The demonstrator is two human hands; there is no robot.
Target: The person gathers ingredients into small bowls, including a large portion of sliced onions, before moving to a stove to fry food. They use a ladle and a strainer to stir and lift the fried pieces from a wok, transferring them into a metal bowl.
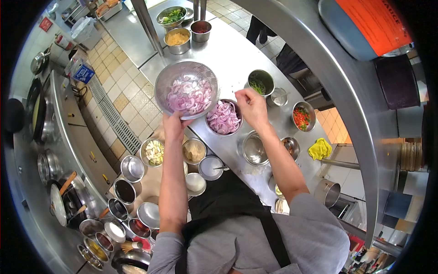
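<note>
My left hand (pixel 174 125) grips the near rim of a metal colander (pixel 160 84), held tilted above the counter. Sliced red onions (pixel 191 98) lie in it. Just right of the colander, a metal container (pixel 232 133) is full of sliced onion rings (pixel 222 118). My right hand (pixel 252 108) is at this container's right side, its fingers curled in and pressed together. Whether anything is between them is hidden. Right behind that hand stands a steel pot (pixel 262 73) with green herbs.
Steel containers of chopped peppers (pixel 301 118), yellow pieces (pixel 177 38) and leafy greens (pixel 171 17) stand about the counter (pixel 228 55). A yellow cloth (pixel 320 149) lies at its right edge. Several bowls and pans crowd the lower left. An overhead shelf (pixel 337 68) curves along the right.
</note>
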